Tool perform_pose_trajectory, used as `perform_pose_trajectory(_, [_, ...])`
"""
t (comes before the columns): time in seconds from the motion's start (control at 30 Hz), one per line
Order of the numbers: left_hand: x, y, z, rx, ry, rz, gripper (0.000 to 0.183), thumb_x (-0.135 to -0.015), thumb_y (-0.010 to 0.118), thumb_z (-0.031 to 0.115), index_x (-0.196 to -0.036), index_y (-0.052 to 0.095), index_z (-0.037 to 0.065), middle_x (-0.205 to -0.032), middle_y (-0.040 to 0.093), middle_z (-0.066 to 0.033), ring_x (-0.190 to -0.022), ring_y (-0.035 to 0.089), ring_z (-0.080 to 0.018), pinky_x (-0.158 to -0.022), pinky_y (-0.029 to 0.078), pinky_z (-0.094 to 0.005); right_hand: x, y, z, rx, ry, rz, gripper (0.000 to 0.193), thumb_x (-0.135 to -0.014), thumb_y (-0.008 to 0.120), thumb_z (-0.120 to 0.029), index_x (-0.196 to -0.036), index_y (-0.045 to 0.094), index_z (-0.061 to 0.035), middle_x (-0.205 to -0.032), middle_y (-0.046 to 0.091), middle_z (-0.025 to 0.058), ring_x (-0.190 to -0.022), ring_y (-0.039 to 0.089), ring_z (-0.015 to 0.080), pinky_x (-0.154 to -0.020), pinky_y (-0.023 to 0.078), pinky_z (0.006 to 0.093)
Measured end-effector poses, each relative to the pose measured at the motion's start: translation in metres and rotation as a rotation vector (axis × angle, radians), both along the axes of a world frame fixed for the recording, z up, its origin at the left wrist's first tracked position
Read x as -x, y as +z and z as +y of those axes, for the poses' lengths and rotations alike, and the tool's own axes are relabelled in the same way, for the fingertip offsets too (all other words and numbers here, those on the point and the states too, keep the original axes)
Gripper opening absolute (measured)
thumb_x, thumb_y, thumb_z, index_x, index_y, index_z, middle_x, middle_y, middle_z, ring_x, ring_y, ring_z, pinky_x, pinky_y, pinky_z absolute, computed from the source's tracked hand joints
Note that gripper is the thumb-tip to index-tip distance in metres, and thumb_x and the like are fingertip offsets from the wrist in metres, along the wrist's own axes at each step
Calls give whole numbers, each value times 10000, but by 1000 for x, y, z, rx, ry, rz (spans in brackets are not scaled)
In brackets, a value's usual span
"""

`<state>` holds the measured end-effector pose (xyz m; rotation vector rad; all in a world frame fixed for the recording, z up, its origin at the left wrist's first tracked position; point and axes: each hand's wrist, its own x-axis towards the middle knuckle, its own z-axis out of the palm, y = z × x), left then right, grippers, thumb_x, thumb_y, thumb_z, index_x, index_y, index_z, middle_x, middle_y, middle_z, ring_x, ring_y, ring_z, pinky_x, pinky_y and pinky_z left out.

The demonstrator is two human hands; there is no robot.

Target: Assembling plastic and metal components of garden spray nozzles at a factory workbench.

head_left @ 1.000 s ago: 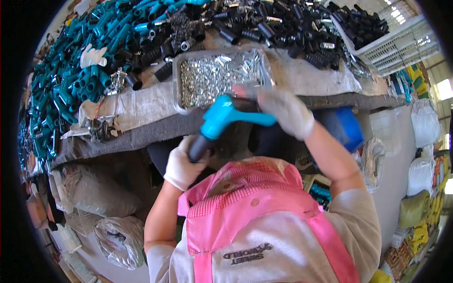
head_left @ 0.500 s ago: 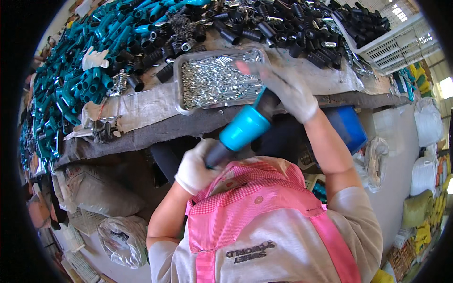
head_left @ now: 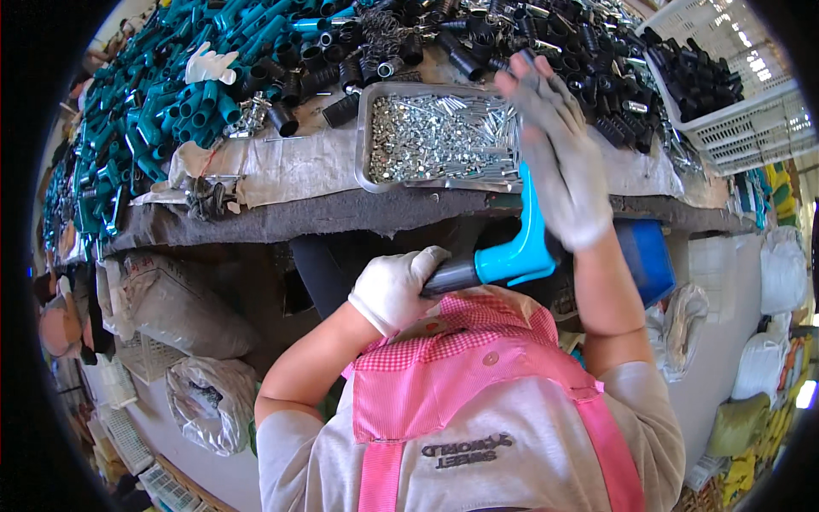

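A teal pistol-shaped plastic body (head_left: pixel 522 254) with a dark sleeve (head_left: pixel 452 276) on one end lies across in front of my apron. My gloved left hand (head_left: pixel 394 288) is wrapped round the dark sleeve. On the other side, my gloved right hand (head_left: pixel 565 158) is open, its fingers stretched out toward the bench, and its palm is beside the body's far end and grip. Whether the palm touches it I cannot tell. Behind the grip sits a metal tray (head_left: pixel 365 145) full of small shiny hardware and pins.
Teal pistol-shaped parts (head_left: pixel 171 111) are heaped at the bench's left, with a loose white glove (head_left: pixel 210 65) on top. Black ribbed sleeves (head_left: pixel 465 58) pile up at the back. A white crate (head_left: pixel 734 128) of black parts stands right, a blue bin (head_left: pixel 646 260) below the bench.
The teal body has turned so its grip now points up toward the tray. My left hand has shifted slightly right with the sleeve. My right hand's fingers have straightened away from the body.
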<state>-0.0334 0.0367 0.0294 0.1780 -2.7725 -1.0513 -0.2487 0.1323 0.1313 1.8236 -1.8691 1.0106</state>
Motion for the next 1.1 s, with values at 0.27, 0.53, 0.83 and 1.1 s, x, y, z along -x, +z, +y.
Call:
perform_pose_trajectory(0.27, [-4, 20, -44, 254, 67, -129, 425, -679, 715, 227, -1052, 544, 115, -815, 635, -131, -751, 635, -321, -634, 492, -423, -4, -70, 17, -349, 486, -316, 468, -813, 671, -393, -1124, 589, -53, -781, 641, 101, -660, 632, 257, -612, 504, 339])
perform_pose_trajectory(0.53, [11, 32, -94, 813, 720, 903, 696, -688, 605, -34, -1329, 376, 110, -1157, 514, -139, -1104, 499, -278, -917, 405, -384, -85, -91, -6, -420, 751, -2142, 807, -760, 556, -665, -1227, 473, -12, -742, 556, 45, -668, 522, 154, -659, 429, 300])
perform_pose_trajectory(0.83, [24, 27, -103, -1780, 238, 1008, 214, -897, 509, 110, -1108, 516, 76, -649, 366, 53, -569, 378, -62, -581, 368, -245, -85, -82, -37, -439, 653, -1641, 591, -806, 694, -364, -1214, 461, -6, -922, 623, 114, -831, 616, 207, -762, 485, 327])
perform_pose_trajectory(1.1, [18, -26, -122, -1956, 419, 936, 355, -967, 419, 337, -1225, 448, 95, -1043, 527, -111, -890, 539, -247, -852, 453, -424, 56, -80, -161, -373, 19, -388, 284, -862, 551, -294, -1014, 612, -61, -977, 647, 163, -925, 630, 274, -812, 490, 390])
